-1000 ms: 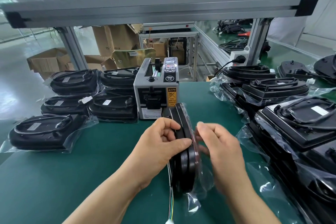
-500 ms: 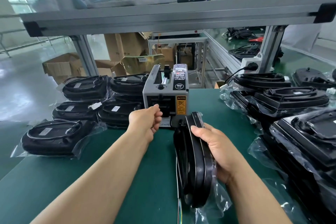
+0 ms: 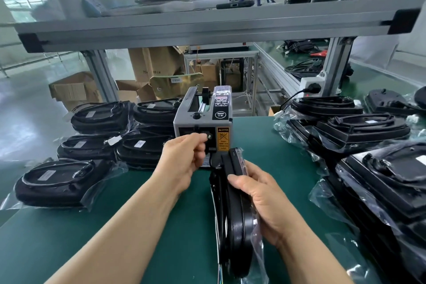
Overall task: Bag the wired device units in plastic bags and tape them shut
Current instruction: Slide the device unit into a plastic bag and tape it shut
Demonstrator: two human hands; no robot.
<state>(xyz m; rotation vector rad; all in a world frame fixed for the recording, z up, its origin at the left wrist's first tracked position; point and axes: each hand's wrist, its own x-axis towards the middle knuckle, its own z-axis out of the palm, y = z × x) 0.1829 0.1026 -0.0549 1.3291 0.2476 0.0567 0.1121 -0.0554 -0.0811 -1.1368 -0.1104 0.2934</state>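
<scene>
One hand at the dispenser, the other on the unit.
My right hand clasped the bagged device unit, which stood on edge on the green table at lower centre. My left hand sat curled at the tape dispenser mouth mid-frame; I couldn't tell whether it pinched tape.

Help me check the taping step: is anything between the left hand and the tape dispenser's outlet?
Nothing visible does. The left hand is at the front outlet of the tape dispenser; the bagged unit, held on edge by the right hand, stands to the right.
</scene>
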